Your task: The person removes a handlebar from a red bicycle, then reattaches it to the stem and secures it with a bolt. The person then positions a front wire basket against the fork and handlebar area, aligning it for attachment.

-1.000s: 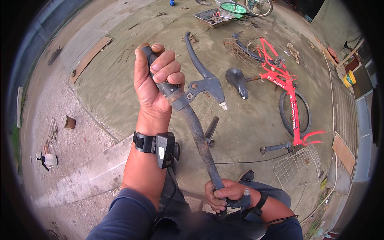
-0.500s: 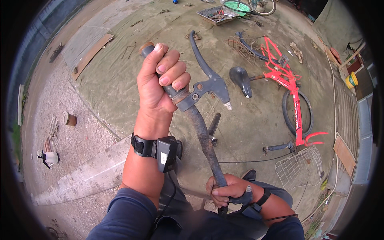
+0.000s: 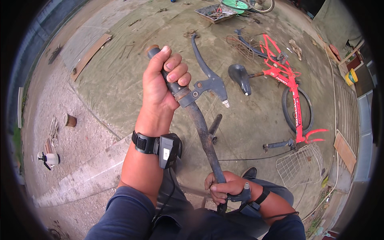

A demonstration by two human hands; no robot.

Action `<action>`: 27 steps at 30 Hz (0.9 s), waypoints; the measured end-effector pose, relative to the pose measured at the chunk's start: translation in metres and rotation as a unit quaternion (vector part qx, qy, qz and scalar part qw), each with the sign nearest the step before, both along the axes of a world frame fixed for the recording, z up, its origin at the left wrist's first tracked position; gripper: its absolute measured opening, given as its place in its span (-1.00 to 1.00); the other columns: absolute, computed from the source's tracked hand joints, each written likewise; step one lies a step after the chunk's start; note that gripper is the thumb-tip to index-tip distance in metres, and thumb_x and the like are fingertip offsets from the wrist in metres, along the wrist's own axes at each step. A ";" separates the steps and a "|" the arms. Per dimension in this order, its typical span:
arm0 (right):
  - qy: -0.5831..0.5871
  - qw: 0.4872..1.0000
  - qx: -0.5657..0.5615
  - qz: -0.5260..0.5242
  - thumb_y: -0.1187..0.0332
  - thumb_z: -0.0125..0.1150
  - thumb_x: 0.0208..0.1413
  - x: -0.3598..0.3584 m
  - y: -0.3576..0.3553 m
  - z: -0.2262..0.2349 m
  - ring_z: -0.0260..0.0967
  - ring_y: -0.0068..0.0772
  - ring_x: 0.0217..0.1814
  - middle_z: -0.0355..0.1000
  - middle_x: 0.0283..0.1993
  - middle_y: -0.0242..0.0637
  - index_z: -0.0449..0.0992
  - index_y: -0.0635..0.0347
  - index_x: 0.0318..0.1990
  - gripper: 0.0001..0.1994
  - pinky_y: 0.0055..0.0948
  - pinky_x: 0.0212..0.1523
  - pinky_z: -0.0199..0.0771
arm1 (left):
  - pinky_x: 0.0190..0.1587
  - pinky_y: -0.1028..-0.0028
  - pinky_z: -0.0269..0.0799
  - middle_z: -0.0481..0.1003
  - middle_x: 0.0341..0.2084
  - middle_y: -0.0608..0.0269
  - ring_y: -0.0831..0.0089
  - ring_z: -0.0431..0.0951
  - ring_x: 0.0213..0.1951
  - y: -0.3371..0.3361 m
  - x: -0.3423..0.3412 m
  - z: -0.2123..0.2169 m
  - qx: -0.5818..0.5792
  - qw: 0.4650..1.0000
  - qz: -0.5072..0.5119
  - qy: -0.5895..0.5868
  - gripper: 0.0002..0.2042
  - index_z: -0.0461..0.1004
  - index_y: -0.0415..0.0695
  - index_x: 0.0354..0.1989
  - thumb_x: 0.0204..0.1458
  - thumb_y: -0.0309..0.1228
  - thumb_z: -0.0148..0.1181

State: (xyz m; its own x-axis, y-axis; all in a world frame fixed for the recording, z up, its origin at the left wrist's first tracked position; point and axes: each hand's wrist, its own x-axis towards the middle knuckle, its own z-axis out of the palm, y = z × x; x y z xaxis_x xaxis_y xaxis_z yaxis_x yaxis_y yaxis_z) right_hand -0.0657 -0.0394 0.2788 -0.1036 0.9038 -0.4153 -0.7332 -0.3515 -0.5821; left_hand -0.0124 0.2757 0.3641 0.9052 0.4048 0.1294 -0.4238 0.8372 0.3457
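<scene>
A rusty bicycle handlebar (image 3: 205, 138) slants across the middle, held in both hands. My left hand (image 3: 166, 78) is wrapped round the black grip at its upper end, thumb along the top. Just beyond that fist, a black brake lever (image 3: 209, 82) with a silver adjuster is clamped on the bar. Low in the view, near my lap, my right hand (image 3: 226, 188) is closed round the bar's other end. Beside its fingers a second brake lever (image 3: 241, 195) shows in part; the rest is hidden by the hand and my body.
A red bicycle frame (image 3: 294, 98) with a black saddle (image 3: 240, 78) lies at the right. Near it are a wire basket (image 3: 300, 165) and a tyre (image 3: 308, 108). A metal tray (image 3: 216, 15) of tools stands far ahead. Boards, a rusty can (image 3: 70, 120) and a spray bottle (image 3: 50, 159) lie leftward.
My left hand has shifted slightly to the right and down along the grip, baring more of its upper end. Both hands still hold the handlebar.
</scene>
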 end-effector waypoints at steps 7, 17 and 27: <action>-0.140 0.985 -0.077 -0.066 0.38 0.13 0.33 0.013 -0.001 -0.016 0.34 -0.56 -0.55 0.34 -0.55 -0.41 0.45 0.25 -0.10 -0.87 -0.46 -0.46 0.39 | -0.51 0.47 0.36 0.31 -0.57 0.47 0.62 0.30 -0.59 0.004 0.003 -0.016 0.011 0.999 0.016 0.038 -0.81 0.33 0.02 -0.29 0.31 -0.25 0.18; -0.314 0.940 -0.102 -0.086 0.34 0.18 0.34 0.035 0.006 -0.007 0.34 -0.58 -0.54 0.37 -0.52 -0.41 0.44 0.25 -0.11 -0.84 -0.49 -0.47 0.39 | -0.46 0.52 0.40 0.36 -0.50 0.41 0.58 0.39 -0.51 -0.006 0.007 -0.028 0.005 0.992 0.055 0.112 -0.77 0.36 -0.03 -0.27 0.28 -0.22 0.26; -0.119 0.977 -0.037 -0.171 0.17 -0.16 0.38 0.062 -0.010 0.019 0.59 -0.12 -0.02 0.57 -0.07 0.08 0.42 0.47 0.23 -0.49 -0.26 0.06 0.56 | -0.39 0.42 0.42 0.26 -0.65 0.50 0.60 0.30 -0.59 0.056 0.000 -0.031 0.000 0.972 0.159 0.171 -0.69 0.25 0.00 -0.49 0.37 -0.32 0.08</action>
State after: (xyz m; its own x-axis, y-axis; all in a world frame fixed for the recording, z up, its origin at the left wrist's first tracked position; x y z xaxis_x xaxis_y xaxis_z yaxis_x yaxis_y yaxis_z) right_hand -0.0033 -0.0490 0.2978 0.3068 0.8350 -0.4568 -0.6630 -0.1569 -0.7320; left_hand -0.0123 0.3315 0.3329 0.7250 0.6705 -0.1573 -0.5210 0.6833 0.5115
